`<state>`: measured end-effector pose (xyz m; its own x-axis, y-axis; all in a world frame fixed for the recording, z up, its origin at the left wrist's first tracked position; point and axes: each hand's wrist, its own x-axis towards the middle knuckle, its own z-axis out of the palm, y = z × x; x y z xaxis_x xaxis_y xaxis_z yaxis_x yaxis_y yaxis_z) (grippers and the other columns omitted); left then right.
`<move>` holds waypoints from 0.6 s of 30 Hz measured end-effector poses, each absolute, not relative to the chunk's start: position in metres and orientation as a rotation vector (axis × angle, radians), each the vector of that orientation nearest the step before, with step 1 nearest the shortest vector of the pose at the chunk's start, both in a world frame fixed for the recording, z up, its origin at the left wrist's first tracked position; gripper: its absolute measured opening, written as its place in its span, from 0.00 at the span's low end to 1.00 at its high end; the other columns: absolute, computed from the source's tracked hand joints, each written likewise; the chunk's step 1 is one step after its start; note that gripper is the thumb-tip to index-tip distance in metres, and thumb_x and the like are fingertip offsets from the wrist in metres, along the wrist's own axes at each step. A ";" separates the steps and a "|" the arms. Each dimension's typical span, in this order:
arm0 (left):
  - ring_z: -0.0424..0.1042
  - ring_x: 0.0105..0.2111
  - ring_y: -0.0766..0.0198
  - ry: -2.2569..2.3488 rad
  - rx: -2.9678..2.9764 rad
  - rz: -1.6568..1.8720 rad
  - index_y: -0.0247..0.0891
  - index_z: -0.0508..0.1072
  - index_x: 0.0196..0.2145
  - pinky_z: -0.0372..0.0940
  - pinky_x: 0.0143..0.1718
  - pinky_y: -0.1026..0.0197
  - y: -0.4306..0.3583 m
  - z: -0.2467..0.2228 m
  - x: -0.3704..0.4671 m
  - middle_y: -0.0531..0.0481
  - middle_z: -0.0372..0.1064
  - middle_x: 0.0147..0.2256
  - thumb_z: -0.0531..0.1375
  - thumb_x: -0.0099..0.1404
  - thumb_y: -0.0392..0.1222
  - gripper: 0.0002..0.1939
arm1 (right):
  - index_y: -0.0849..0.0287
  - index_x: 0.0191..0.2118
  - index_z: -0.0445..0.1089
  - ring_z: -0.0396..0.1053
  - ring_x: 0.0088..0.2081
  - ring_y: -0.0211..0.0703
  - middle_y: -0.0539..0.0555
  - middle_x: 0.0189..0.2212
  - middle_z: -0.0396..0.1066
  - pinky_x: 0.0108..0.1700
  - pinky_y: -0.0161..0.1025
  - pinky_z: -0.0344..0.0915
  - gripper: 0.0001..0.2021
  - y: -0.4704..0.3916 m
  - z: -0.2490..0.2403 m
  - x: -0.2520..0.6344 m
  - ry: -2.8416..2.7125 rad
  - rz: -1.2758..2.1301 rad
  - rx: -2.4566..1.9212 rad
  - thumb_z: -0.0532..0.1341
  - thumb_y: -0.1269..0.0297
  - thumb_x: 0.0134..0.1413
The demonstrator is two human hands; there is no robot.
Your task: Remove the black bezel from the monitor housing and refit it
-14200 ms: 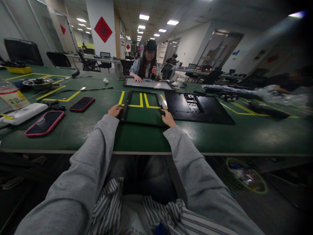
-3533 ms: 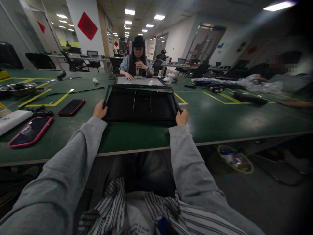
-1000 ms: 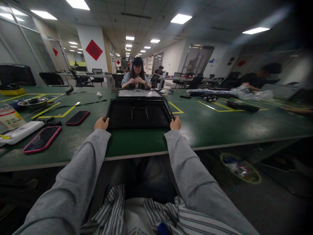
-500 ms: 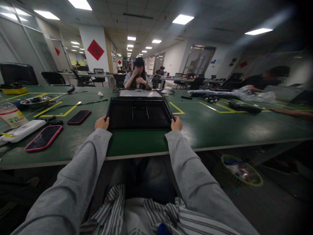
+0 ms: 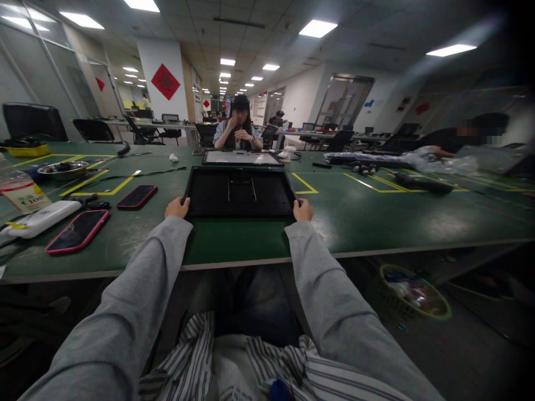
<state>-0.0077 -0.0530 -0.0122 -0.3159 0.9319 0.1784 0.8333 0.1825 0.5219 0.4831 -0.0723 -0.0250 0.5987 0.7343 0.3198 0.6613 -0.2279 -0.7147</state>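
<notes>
Green tabletop (image 5: pixel 238 240) lies under ceiling lights (image 5: pixel 317 28), left grip (image 5: pixel 178 208) and right grip (image 5: pixel 303 210) clasping a black panel (image 5: pixel 267 195).

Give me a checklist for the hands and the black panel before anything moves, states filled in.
1. Left hand on the panel's left side: ok.
2. Right hand on its right side: ok.
3. Panel back from the table's near edge: ok, a green strip shows between.
4. Phones apart from panel and left hand: ok.
5. Co-worker's hands off the panel: ok, both raised beyond the screen.
6. Panel apart from the screen: cannot tell, their edges look very close.
</notes>
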 end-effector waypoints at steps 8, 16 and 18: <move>0.65 0.58 0.43 2.424 1.938 0.929 0.39 0.76 0.53 0.56 0.59 0.38 -0.071 0.001 0.008 0.36 0.70 0.57 0.49 0.72 0.49 0.22 | 0.63 0.58 0.70 0.66 0.56 0.56 0.67 0.52 0.73 0.61 0.55 0.60 0.23 -0.073 -0.024 0.482 -1.122 0.056 -1.890 0.53 0.69 0.59; 0.69 0.56 0.47 2.350 1.890 1.450 0.34 0.62 0.65 0.58 0.57 0.49 -0.084 0.014 0.005 0.34 0.68 0.59 0.46 0.74 0.47 0.27 | 0.58 0.73 0.45 0.69 0.58 0.49 0.63 0.61 0.66 0.60 0.50 0.64 0.31 -0.081 -0.005 0.470 -1.215 -0.267 -1.472 0.44 0.66 0.65; 0.72 0.53 0.45 2.351 1.841 1.403 0.34 0.60 0.66 0.61 0.54 0.49 -0.082 0.012 0.003 0.34 0.69 0.58 0.46 0.74 0.48 0.28 | 0.56 0.74 0.40 0.73 0.54 0.48 0.62 0.59 0.67 0.58 0.49 0.66 0.32 -0.084 -0.003 0.468 -1.194 -0.256 -1.440 0.42 0.65 0.66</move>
